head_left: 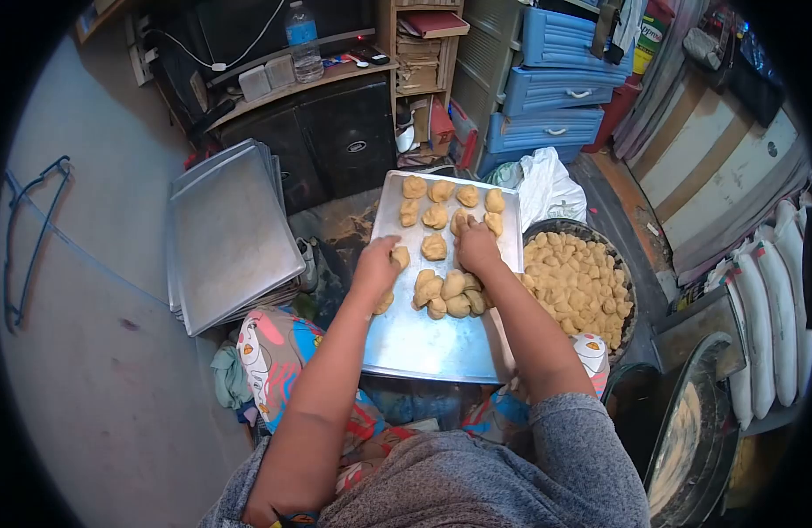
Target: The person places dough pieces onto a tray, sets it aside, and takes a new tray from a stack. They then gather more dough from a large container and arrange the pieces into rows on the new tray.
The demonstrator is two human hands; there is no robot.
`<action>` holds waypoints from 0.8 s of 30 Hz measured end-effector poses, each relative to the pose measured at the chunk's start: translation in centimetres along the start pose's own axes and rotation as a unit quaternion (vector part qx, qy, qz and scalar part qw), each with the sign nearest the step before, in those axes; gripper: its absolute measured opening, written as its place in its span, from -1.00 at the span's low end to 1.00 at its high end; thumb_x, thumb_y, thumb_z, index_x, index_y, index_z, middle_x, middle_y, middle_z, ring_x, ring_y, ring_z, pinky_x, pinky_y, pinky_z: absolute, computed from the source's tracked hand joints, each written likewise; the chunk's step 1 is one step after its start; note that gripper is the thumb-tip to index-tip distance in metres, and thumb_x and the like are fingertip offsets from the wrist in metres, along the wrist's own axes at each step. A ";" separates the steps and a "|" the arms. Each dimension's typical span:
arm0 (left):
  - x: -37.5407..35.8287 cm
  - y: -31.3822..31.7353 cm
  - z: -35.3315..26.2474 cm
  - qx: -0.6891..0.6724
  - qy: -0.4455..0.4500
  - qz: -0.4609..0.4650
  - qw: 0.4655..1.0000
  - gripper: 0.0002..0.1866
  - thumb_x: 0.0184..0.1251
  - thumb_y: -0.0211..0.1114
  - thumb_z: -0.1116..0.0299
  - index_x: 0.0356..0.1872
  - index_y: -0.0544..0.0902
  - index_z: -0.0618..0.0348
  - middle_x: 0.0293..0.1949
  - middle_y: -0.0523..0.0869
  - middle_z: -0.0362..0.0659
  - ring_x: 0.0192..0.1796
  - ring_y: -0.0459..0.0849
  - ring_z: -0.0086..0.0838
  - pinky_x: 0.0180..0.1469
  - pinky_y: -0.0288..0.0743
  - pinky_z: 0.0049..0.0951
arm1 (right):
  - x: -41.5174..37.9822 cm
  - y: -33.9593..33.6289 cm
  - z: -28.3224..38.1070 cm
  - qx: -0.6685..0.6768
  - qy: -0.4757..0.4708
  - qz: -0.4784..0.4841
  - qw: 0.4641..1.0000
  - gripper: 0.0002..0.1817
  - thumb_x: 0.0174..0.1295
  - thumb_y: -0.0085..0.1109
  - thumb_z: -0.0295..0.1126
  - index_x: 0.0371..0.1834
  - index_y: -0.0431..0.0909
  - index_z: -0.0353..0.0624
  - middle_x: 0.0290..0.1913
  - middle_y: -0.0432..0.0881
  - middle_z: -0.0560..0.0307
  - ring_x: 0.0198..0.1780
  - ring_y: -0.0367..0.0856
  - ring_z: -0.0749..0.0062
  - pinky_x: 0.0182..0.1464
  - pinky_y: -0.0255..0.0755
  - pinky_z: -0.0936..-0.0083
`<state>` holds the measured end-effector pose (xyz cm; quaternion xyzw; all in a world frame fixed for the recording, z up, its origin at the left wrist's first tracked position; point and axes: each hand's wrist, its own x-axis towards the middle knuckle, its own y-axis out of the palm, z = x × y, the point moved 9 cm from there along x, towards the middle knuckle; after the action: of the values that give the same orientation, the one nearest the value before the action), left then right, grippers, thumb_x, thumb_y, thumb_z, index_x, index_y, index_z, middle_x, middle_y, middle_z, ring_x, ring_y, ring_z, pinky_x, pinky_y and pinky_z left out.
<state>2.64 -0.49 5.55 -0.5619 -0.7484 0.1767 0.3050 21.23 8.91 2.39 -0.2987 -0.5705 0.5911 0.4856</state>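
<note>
A metal baking tray (424, 348) lies in front of me with rough rows of tan dough pieces (435, 216) on its far half. My left hand (380, 262) is at the tray's left side, its fingers curled against a dough piece (401, 256). Farther right, my right hand (478, 246) has its fingers closed on another dough piece (461, 220), partly hidden by them. Between my forearms sits a loose heap of dough pieces (450, 292). One more piece (384, 302) shows beside my left forearm.
A round tub of dough pieces (577, 282) stands right of the tray, with a white plastic bag (549, 189) behind it. Stacked metal trays (234, 229) lean at left. A black cabinet (344, 136) and blue drawers (547, 130) stand at the back. A dark basin (687, 431) is at lower right.
</note>
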 end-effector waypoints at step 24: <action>1.5 1.5 -2.2 0.081 0.078 -0.083 0.990 -0.83 0.13 0.30 0.41 -0.26 0.66 0.22 -0.17 0.58 -0.02 -0.08 0.55 -0.13 -0.03 0.44 -0.24 | -3.0 -5.5 -0.9 0.259 0.023 -0.091 0.961 -0.76 0.07 0.18 -0.38 -0.20 0.59 -0.24 -0.37 0.65 -0.08 -0.28 0.63 0.06 -0.17 0.49 0.30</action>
<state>4.91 1.28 6.66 -0.4831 -0.7497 0.1668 0.4203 24.35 5.79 6.97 -0.1226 -0.4111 0.6651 0.6112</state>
